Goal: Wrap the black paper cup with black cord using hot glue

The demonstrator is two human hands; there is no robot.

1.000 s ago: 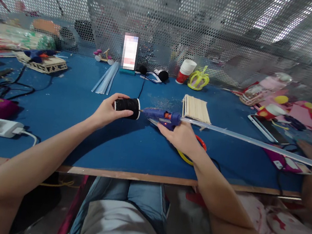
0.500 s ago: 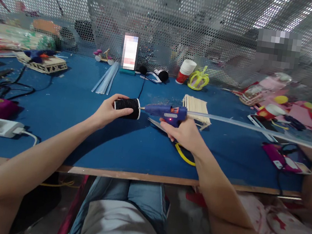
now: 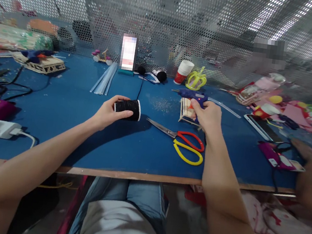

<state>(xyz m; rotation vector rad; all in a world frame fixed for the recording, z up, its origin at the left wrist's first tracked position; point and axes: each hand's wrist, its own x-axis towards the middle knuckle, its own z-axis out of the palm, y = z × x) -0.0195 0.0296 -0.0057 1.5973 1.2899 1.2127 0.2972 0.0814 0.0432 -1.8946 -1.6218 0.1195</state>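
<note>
Relocated since 0.5 s ago: blue hot-glue gun with a clear glue stick [image 3: 193,95], now lying away from the spool, up by the flat bundle of pale wooden craft sticks [image 3: 186,109]. Right hand [image 3: 207,115] is curling its fingers around the gun's rear end (red indicator light showing). Left hand [image 3: 109,111] is gripping 1 black thread spool with white end flanges [image 3: 127,108], which is lying on its side on the blue felt-covered worktable [image 3: 66,112]. Red-and-yellow-handled scissors [image 3: 182,144] are now lying uncovered just below the right hand. Another person's hand [image 3: 310,173] is resting, fingers spread, at the table's right edge near a magenta device [image 3: 276,159].
</note>
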